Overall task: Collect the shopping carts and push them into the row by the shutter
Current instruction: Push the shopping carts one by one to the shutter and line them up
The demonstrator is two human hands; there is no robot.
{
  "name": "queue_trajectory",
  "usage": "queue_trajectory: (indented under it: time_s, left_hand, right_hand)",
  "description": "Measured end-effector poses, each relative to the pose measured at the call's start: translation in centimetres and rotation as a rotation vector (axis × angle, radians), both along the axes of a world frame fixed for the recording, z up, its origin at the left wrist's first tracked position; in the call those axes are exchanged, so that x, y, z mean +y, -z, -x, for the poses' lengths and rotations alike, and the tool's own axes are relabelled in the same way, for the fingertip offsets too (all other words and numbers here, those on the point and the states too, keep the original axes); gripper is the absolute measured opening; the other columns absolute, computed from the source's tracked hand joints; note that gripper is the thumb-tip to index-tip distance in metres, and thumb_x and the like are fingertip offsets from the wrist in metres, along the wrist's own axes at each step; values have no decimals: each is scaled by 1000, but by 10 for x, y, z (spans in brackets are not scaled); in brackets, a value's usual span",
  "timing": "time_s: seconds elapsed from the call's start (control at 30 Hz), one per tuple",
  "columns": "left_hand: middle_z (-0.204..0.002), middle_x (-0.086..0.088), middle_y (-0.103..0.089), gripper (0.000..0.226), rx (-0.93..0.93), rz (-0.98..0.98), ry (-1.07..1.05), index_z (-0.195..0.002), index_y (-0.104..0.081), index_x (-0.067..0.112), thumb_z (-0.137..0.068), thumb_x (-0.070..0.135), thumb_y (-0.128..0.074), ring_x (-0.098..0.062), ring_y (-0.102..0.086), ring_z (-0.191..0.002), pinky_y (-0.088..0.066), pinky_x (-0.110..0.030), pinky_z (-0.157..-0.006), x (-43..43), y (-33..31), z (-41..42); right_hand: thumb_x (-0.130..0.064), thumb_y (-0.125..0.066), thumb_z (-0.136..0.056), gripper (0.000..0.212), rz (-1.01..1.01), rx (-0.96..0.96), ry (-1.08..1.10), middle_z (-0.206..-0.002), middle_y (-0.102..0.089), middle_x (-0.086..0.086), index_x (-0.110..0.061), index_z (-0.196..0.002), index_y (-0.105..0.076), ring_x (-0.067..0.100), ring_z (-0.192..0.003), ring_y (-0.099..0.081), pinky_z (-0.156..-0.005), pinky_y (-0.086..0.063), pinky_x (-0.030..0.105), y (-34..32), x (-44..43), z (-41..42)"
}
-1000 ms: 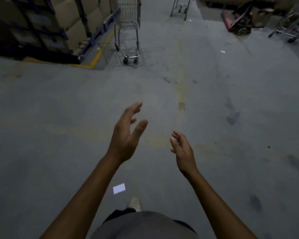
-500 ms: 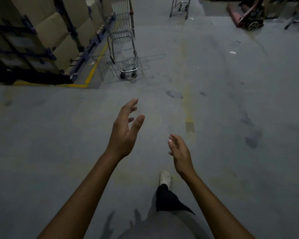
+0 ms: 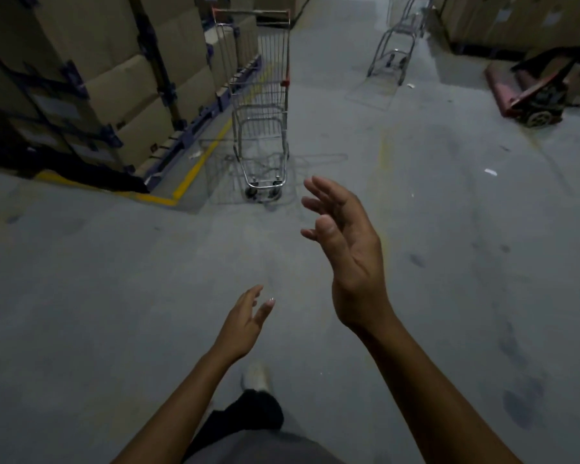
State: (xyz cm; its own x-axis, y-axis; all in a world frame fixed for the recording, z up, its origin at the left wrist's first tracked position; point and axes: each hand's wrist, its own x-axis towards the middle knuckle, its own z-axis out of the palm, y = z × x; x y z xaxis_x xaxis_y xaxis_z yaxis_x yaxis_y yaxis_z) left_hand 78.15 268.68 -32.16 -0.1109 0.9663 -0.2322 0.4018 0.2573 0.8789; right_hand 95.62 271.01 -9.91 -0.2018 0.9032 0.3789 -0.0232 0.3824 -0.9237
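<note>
A metal wire shopping cart (image 3: 262, 105) with red corner caps stands ahead on the grey floor, beside the yellow floor line. A second cart (image 3: 394, 51) stands farther back at the upper right, only its lower frame showing. My left hand (image 3: 243, 324) is low in the middle, fingers apart, holding nothing. My right hand (image 3: 345, 249) is raised higher, fingers spread and empty, its fingertips just below and right of the near cart's wheels in the picture. Neither hand touches a cart.
Racks stacked with cardboard boxes (image 3: 91, 82) line the left, bordered by a yellow line (image 3: 195, 165). A red pallet jack (image 3: 536, 95) lies at the right near more boxes (image 3: 516, 21). My shoe (image 3: 257, 376) steps forward on the concrete floor.
The near cart has come much closer and now shows its whole basket. My right hand has risen above the left, which has dropped lower.
</note>
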Motion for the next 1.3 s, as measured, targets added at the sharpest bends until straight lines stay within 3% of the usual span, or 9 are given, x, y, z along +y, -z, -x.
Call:
queue_trajectory:
  time_s: [0.13,0.27,0.37,0.53,0.67,0.83,1.0,1.13,1.3]
  left_hand:
    - [-152,2,-46,109,-48,-75,-22,-150,-40,26,-68,98,-36,-7,-46,-129,-38,-28,-107,101,4,19]
    - [-148,5,-49,77,-78,-248,-53,-148,-44,23,-87,70,-42,1,-48,-125,-42,-30,-110,226,-37,48]
    - [-140,14,-53,63,-114,-412,-27,-144,-45,31,-90,64,-44,16,-47,-122,-40,-10,-99,314,-99,73]
    - [-146,6,-50,82,-109,-659,28,-149,-42,27,-88,81,-36,4,-49,-130,-42,-11,-100,423,-192,106]
    - [-147,6,-49,72,-81,-749,60,-146,-39,32,-91,78,-35,-4,-46,-136,-43,-23,-106,493,-217,125]
    - [-147,10,-48,63,-72,-748,29,-143,-38,40,-91,76,-36,-5,-46,-136,-45,-30,-105,589,-206,147]
    - [-148,6,-49,72,-22,-630,-4,-148,-40,33,-90,77,-39,-3,-46,-135,-45,-36,-108,703,-158,160]
    - [-149,9,-48,80,-25,-420,-41,-149,-39,33,-85,80,-40,0,-45,-135,-41,-43,-113,798,-117,163]
    - [-149,11,-46,72,55,-269,-9,-144,-38,46,-83,84,-36,-3,-44,-135,-40,-45,-114,902,-84,160]
  right_hand:
    - [-50,-48,-94,46,21,-43,13,-138,-57,-14,-36,-137,-47,11,-129,-55,-97,-55,45,28,101,28]
    - [-55,-49,-92,54,76,-125,96,-131,-59,-17,-29,-139,-51,6,-124,-57,-96,-55,40,68,226,57]
    - [-55,-52,-91,49,179,-163,172,-128,-58,-22,-32,-135,-53,2,-121,-58,-99,-54,44,99,316,74]
    - [-53,-53,-88,49,344,-221,248,-125,-58,-19,-31,-132,-54,-10,-111,-57,-101,-52,47,145,427,90]
    - [-69,-53,-80,66,442,-246,274,-127,-59,-11,-29,-132,-56,-5,-112,-56,-103,-51,49,176,492,99]
    - [-92,-50,-67,89,481,-254,258,-123,-62,-11,-30,-130,-57,-5,-112,-56,-100,-52,37,203,580,119]
    - [-53,-55,-94,39,456,-245,208,-125,-61,-6,-32,-127,-55,13,-117,-60,-102,-52,47,202,693,144]
    - [-58,-55,-94,33,366,-158,157,-118,-60,-29,-41,-122,-55,-6,-109,-59,-100,-53,44,163,795,162]
    - [-59,-49,-91,35,188,-109,100,-120,-56,-42,-52,-126,-50,-5,-118,-56,-97,-52,30,82,897,167]
